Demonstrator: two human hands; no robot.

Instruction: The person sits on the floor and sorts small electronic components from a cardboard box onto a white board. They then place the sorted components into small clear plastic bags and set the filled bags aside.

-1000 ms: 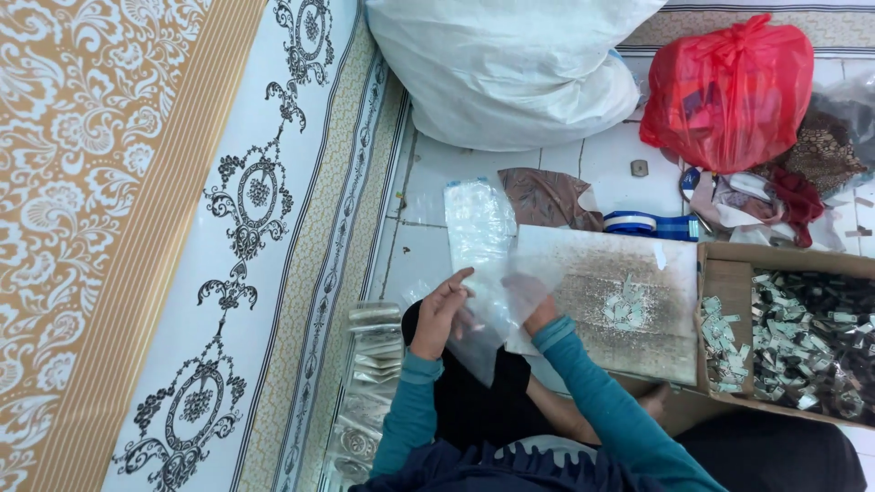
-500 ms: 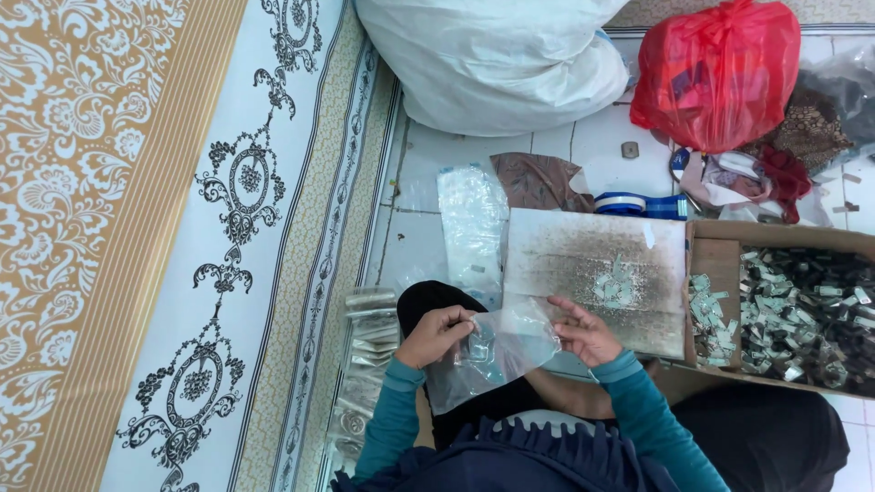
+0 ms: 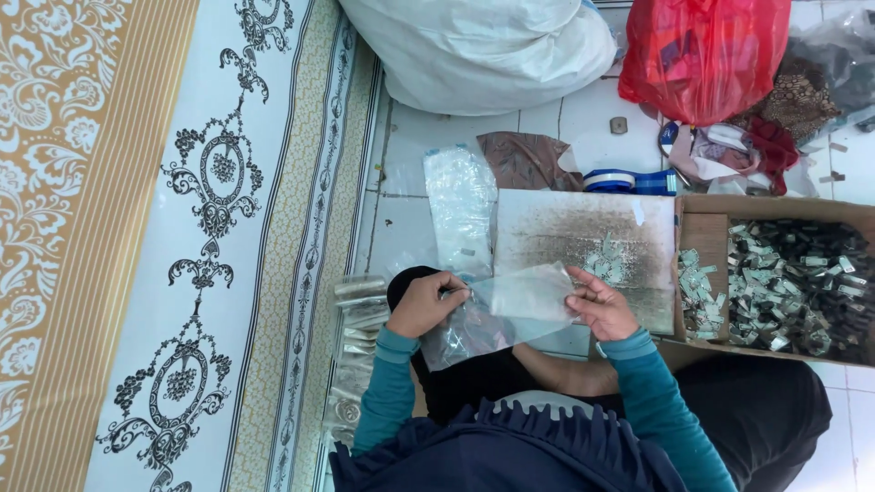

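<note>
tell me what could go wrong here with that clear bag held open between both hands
The clear plastic bag is thin and stretched between the left hand and right hand, so it may tear or slip from a pinch. It hangs over the lap, beside the worn board with a small pile of pieces; pieces could miss the opening and scatter on the tiled floor.

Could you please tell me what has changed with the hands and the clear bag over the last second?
The left hand and right hand came down from the board toward the lap and moved apart, stretching the clear plastic bag between them; a second ago they were bunched together on it. Both kept their hold. The board, cardboard box and red bag stayed put.
</note>
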